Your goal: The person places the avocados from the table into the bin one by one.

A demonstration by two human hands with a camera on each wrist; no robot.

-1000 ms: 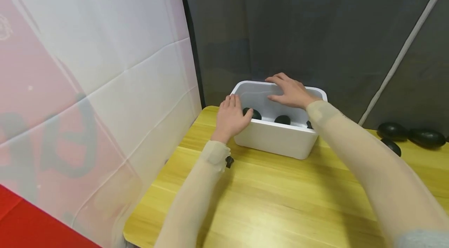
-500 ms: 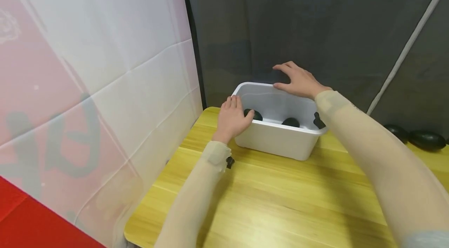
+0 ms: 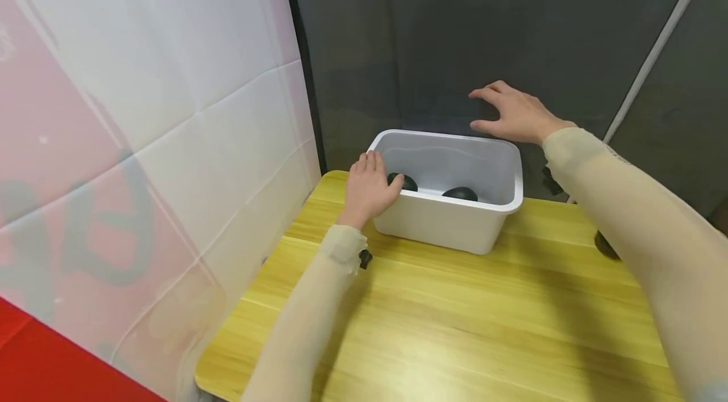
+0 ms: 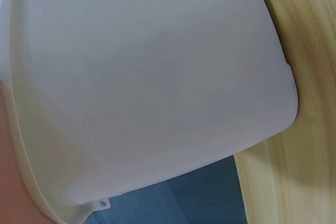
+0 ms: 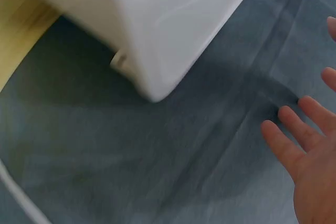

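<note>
Since the earlier frames, the right hand [image 3: 514, 112] has been lifted out of the white bin [image 3: 449, 225] and is now held above and behind its far rim, fingers spread and relaxed, holding nothing. The left hand [image 3: 370, 190] is kept curled over the bin's near-left corner, gripping it. The bin is set at the back of the yellow surface [image 3: 455, 326], with dark rounded objects [image 3: 459, 193] seen inside.

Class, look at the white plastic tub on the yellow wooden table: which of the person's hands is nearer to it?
Left. The left hand grips the white plastic tub at its corner; the right hand hovers open above its far rim.
</note>
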